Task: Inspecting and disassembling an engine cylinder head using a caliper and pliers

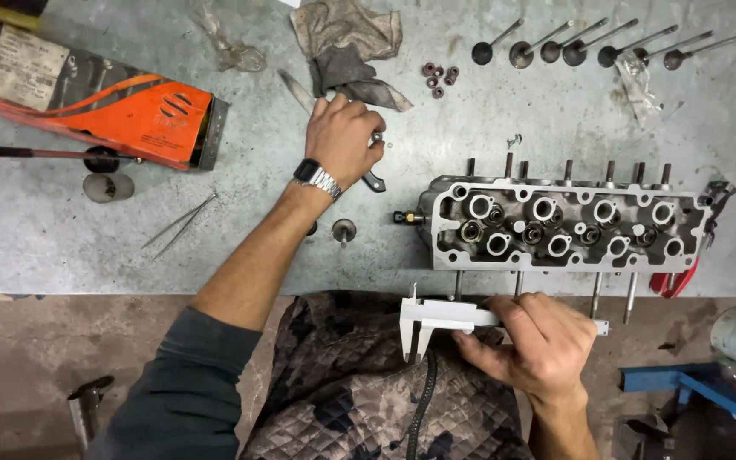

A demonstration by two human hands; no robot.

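Steel caliper [436, 319]: your right hand [538, 345] is closed around its beam, near your body, just off the front edge of the surface [35, 230]. It looks stiff, light and smooth; hold it by the beam and keep clear of the pointed jaws.
Small part: your left hand [342, 136] is curled over a dark-handled piece beside the grey rag [346, 51]. Most of it is hidden, so you cannot tell what it is.
Cylinder head [564, 226]: judged heavy and rigid; it rests on the surface, apart from both hands.
Valves [606, 43]: a row at the far edge, thin-stemmed.
Cut off: the red-handled tool [675, 277] behind the head.
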